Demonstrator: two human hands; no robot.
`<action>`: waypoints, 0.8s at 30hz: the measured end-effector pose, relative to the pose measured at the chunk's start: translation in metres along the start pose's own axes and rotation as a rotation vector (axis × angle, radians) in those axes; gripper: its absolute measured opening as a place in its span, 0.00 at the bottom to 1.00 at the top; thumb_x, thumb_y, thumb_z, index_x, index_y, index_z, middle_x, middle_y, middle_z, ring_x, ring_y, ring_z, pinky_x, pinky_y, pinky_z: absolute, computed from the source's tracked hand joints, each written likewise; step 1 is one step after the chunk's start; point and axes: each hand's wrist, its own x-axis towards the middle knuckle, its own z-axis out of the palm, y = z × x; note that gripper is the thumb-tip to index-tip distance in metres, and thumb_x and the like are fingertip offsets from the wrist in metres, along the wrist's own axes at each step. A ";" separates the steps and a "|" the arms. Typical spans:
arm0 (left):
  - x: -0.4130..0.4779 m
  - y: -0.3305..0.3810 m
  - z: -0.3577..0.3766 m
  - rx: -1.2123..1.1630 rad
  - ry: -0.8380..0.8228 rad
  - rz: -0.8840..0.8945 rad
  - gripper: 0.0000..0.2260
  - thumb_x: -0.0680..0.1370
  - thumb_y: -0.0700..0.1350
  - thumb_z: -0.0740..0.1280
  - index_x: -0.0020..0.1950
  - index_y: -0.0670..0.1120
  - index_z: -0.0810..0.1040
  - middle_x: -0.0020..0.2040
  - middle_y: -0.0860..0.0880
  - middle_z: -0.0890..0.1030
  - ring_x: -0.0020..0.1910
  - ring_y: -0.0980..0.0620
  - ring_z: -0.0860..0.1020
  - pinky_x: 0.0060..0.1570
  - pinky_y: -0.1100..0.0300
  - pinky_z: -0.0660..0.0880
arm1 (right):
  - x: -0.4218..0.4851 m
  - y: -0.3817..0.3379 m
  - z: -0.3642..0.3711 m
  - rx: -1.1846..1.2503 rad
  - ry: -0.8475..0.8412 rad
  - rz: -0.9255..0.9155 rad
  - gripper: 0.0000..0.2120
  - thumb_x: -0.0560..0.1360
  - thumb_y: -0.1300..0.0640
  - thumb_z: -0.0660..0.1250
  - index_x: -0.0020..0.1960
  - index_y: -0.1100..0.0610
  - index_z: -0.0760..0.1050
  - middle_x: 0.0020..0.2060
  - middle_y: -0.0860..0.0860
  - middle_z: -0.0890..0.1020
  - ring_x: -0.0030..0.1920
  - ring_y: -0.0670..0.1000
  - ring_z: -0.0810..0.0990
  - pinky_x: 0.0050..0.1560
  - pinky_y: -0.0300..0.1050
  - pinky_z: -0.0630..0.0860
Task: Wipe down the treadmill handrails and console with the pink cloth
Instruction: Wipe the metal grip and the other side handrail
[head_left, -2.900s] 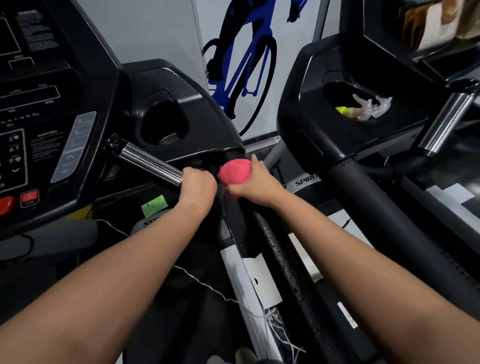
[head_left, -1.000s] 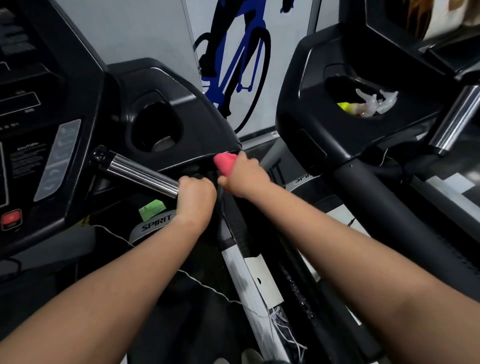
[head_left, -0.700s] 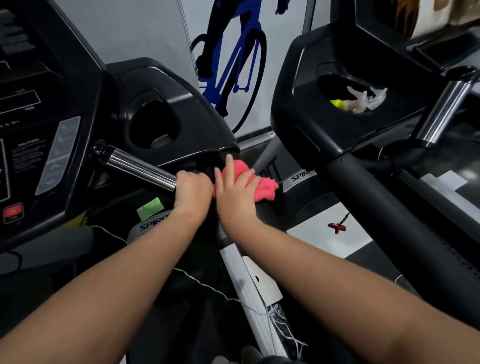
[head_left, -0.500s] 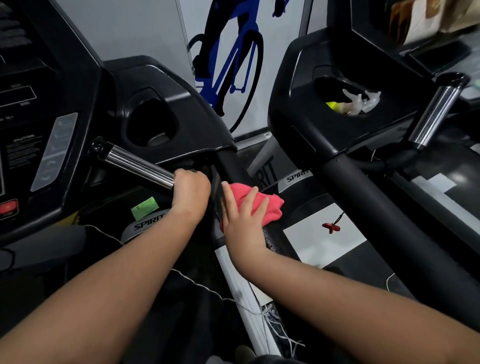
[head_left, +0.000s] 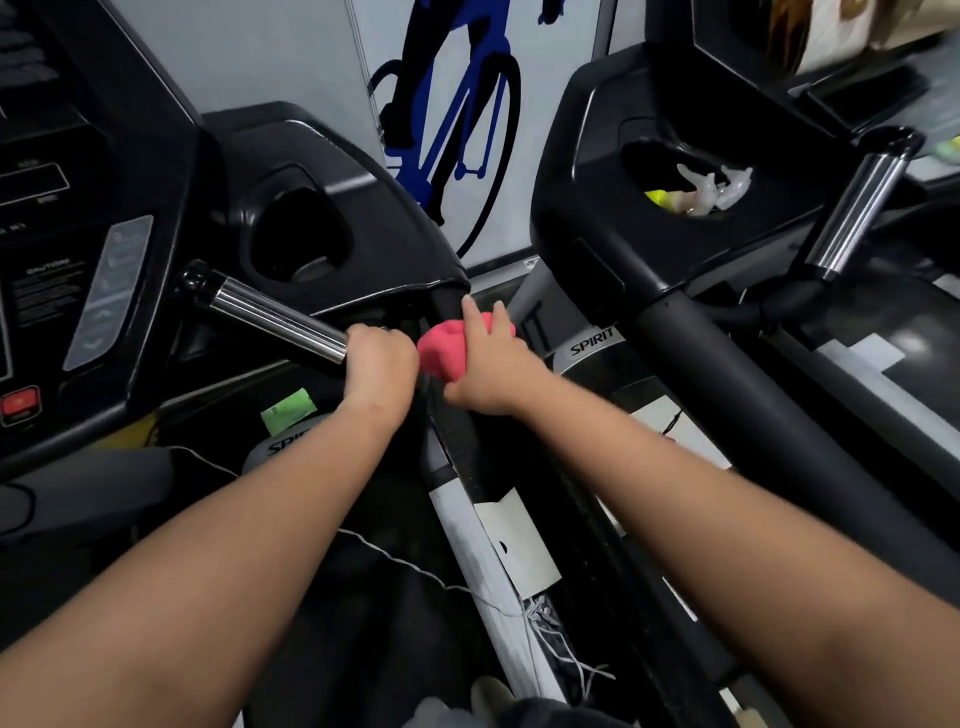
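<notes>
While my left hand grips the chrome bar, my right hand holds the pink cloth bunched against the black handrail, fingers seemingly curled over it. Soft, light and limp, it handles best wadded under the palm, I judge.

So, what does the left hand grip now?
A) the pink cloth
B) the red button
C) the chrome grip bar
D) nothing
C: the left hand curls round the near end of the chrome grip bar, while the right hand holds the pink cloth on the black handrail.
</notes>
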 end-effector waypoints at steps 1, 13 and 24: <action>0.000 0.000 -0.001 -0.011 0.005 -0.003 0.12 0.78 0.36 0.58 0.58 0.45 0.76 0.55 0.48 0.80 0.55 0.49 0.79 0.52 0.58 0.69 | -0.011 0.001 0.011 -0.112 0.047 -0.010 0.50 0.70 0.50 0.70 0.77 0.50 0.36 0.75 0.61 0.38 0.70 0.67 0.61 0.66 0.61 0.65; -0.002 0.001 -0.002 0.024 -0.016 -0.006 0.10 0.78 0.38 0.60 0.53 0.48 0.78 0.51 0.50 0.81 0.52 0.51 0.80 0.48 0.60 0.69 | -0.006 0.002 0.014 -0.051 0.085 0.031 0.48 0.70 0.49 0.70 0.77 0.52 0.42 0.76 0.60 0.45 0.69 0.65 0.62 0.64 0.61 0.67; -0.003 0.001 -0.004 0.085 -0.038 0.008 0.10 0.78 0.39 0.60 0.54 0.48 0.79 0.52 0.51 0.81 0.53 0.51 0.79 0.48 0.60 0.69 | -0.065 0.022 0.040 -0.364 0.139 -0.131 0.44 0.74 0.50 0.67 0.77 0.49 0.40 0.75 0.59 0.36 0.69 0.68 0.59 0.64 0.66 0.65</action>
